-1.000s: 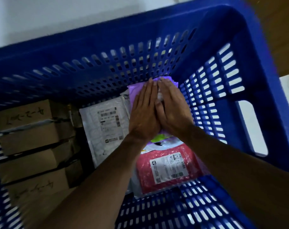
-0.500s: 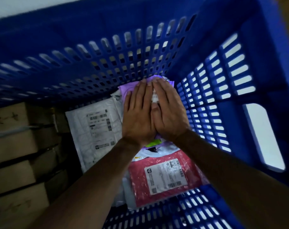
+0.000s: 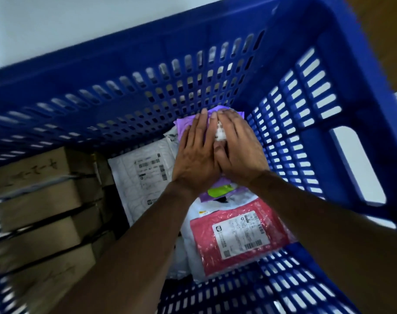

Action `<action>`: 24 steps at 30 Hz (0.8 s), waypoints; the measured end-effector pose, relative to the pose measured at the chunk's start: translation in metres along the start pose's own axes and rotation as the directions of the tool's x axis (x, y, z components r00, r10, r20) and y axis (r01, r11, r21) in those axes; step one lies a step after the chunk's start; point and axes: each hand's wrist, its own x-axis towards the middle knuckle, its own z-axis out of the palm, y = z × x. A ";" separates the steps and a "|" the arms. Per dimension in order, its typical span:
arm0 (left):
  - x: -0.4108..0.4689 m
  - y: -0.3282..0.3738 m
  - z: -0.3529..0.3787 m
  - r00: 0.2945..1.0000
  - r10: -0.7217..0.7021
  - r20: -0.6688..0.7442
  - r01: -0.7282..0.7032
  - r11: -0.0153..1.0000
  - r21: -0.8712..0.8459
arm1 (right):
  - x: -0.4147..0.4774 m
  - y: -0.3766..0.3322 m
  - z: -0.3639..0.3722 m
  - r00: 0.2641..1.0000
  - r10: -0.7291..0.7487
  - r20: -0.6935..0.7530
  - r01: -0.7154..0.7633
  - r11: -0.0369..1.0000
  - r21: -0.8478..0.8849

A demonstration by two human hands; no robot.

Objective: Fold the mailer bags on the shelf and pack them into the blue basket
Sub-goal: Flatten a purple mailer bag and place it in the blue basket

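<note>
I look down into the blue basket [image 3: 215, 48]. A folded purple mailer bag [image 3: 183, 124] lies in its far right corner. My left hand [image 3: 196, 152] and my right hand [image 3: 238, 152] lie side by side, flat on the purple bag, fingers straight, pressing it down. A white label shows between them. Most of the bag is hidden under my hands. A red mailer bag [image 3: 236, 236] with a white label lies nearer to me. A white mailer bag [image 3: 143, 175] lies to the left of my hands.
Several brown cardboard boxes [image 3: 41, 214] are stacked on edge along the basket's left side. The right wall has a handle cut-out [image 3: 356, 164]. A pale wall shows beyond the far rim.
Both hands stay flat on the purple bag. My right hand's fingers have spread slightly, showing more of the white label. The view has shifted a little.
</note>
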 end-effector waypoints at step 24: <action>-0.014 0.038 -0.219 0.881 -0.232 0.412 0.207 0.973 0.104 | -0.018 -0.104 -0.161 0.919 0.183 0.350 -0.129 0.976 -0.173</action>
